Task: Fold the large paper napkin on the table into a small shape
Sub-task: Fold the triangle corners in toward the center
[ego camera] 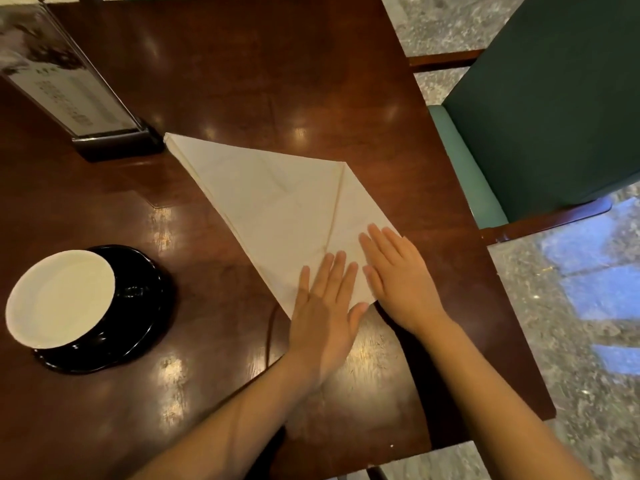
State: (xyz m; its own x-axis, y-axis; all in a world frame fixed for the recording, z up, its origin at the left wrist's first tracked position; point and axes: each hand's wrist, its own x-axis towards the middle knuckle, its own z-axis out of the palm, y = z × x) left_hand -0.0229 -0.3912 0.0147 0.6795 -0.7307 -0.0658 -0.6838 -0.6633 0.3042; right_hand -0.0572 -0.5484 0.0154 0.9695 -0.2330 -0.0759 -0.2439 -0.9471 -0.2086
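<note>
A cream paper napkin [273,199] lies flat on the dark wooden table [242,81]. It is folded into a long kite-like shape, one point reaching far left toward a menu stand, with a flap folded over on its right side. My left hand [325,303] rests palm down, fingers together, on the napkin's near tip. My right hand [398,271] presses flat on the folded right flap, just beside the left hand. Neither hand grips anything.
A white saucer-like dish [60,299] sits on a black plate [142,306] at the near left. A clear menu stand [69,84] with a dark base stands at the far left. A green upholstered chair [540,109] is beyond the table's right edge.
</note>
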